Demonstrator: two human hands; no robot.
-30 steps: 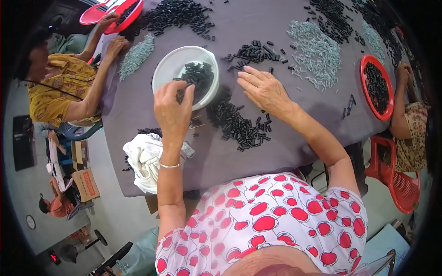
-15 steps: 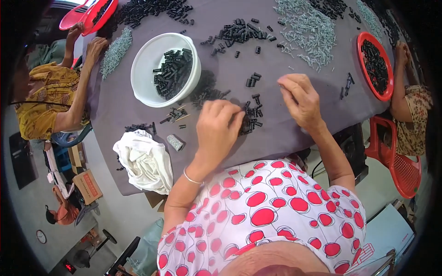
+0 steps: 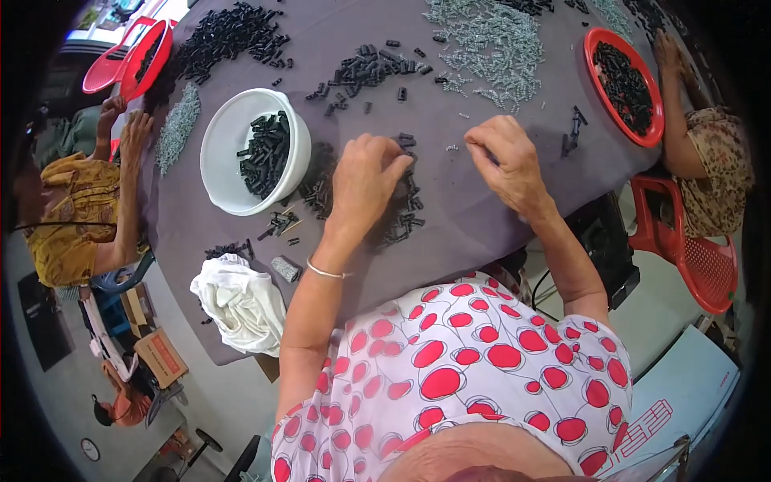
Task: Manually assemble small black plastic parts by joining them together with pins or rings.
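Note:
My left hand, with a silvery bangle on its wrist, hovers over the table with fingers curled. Its fingertips are close to a few short black tubular pieces; what it holds, if anything, is hidden. To the right, my right hand is raised with thumb and fingertips pinched together, and I cannot make out anything between them. Small coil springs lie on the cloth between the hands. Beside my left wrist is a loose cluster of small black parts.
A white bowl of black pieces stands left. Farther back lie a heap of black pieces and a heap of springs. White cloth is at the near left. A red tray is at right. Co-workers sit at both sides.
My left hand has moved away from the near cluster toward the pieces farther back. My right hand stays raised and pinched. The whole view has shifted somewhat.

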